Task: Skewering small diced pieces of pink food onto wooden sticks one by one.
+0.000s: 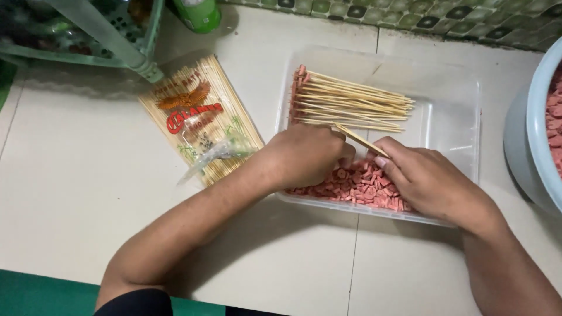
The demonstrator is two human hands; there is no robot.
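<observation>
**Threading sausage pieces onto a bamboo skewer**

I look down at a clear plastic tray (pixel 462 99) that sits toward the right side of the pale tiled floor (pixel 88 193). My right hand (pixel 430 181) holds one bamboo skewer (pixel 360 140); its fingers are closed around the lower end, and the free end points up and left, toward the far side of the tray. My left hand (pixel 307 155) is curled, knuckles up, over the pile of pink sausage pieces (pixel 357 187) at the near edge of the tray. I think it pinches a piece, but the fingertips are hidden, so I cannot tell for sure.

The finished skewers (pixel 345 99) lie in a bundle at the far left of the tray, pink ends to the left. An opened pack of skewers (pixel 199 117) lies on the floor just left of the tray, and a grey basin (pixel 527 134) with more pink pieces stands at the right edge.

To do this step well, I judge that the stick should stay steady and the piece should be pushed straight through its centre, slowly, so it does not split.
</observation>
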